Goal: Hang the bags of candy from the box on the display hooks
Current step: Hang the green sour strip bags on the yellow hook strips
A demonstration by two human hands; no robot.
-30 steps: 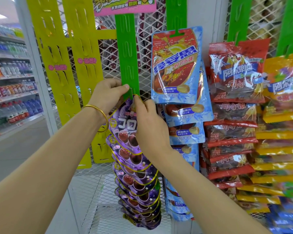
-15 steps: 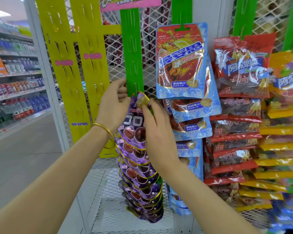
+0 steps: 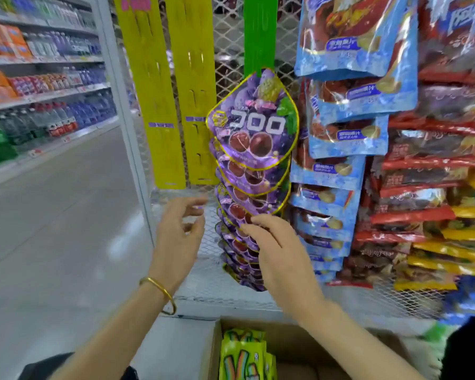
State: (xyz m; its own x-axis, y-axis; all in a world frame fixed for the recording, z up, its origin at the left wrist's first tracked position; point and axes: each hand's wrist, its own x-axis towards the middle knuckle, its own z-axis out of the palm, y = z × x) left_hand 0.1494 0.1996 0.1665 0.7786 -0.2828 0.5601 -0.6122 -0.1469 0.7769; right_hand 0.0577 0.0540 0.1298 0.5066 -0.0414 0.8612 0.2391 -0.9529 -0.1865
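Observation:
A purple grape candy bag (image 3: pixel 254 124) hangs at the top of a column of the same bags on the green display strip (image 3: pixel 259 34). My left hand (image 3: pixel 180 231) is low and to the left of the column, fingers apart, holding nothing. My right hand (image 3: pixel 279 252) is in front of the lower purple bags, fingers spread and empty; whether it touches them I cannot tell. Below, the cardboard box (image 3: pixel 294 349) is open, with green rainbow-strip candy bags (image 3: pixel 243 357) standing inside.
Two bare yellow hook strips (image 3: pixel 173 91) hang left of the green one. Blue bags (image 3: pixel 348 105) and red and yellow bags (image 3: pixel 433 165) fill the strips on the right. A wire mesh panel backs the display. An aisle floor and drink shelves (image 3: pixel 39 86) lie to the left.
Both hands let go of the top purple bag and dropped down away from it; the bag now hangs on the green strip. The view tilted down, bringing the box into sight.

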